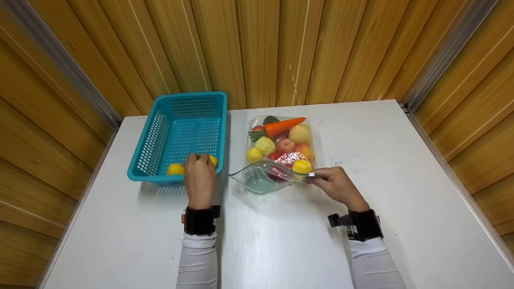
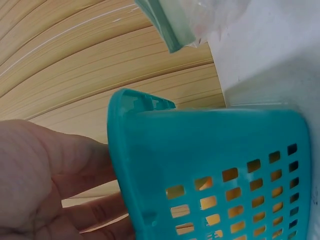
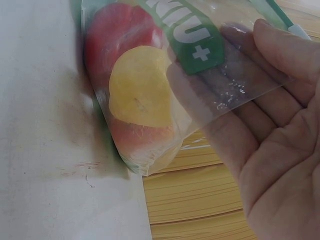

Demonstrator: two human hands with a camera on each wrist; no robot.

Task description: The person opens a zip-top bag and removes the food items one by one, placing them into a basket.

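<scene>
My left hand [image 1: 199, 176] reaches over the near rim of the blue-green basket [image 1: 138, 160], fingers pointing down inside. A yellow lemon-like fruit [image 1: 175, 169] lies to its left and another [image 1: 213, 161] shows just right of its fingers. In the left wrist view the basket wall hides the fingertips; I cannot tell whether they hold anything. My right hand [image 1: 337, 184] pinches the right end of a clear zip bag's [image 1: 261, 186] open mouth, thumb outside. Through the film show a carrot [image 1: 285, 125], a yellow fruit [image 1: 302, 166], a red pepper-like piece [image 3: 120, 40] and several other fruits and vegetables.
The basket stands at the left of the white table [image 1: 273, 249], with the bag lying to its right. Behind both rises a wood-patterned wall [image 1: 257, 52], with matching walls along the left and right sides.
</scene>
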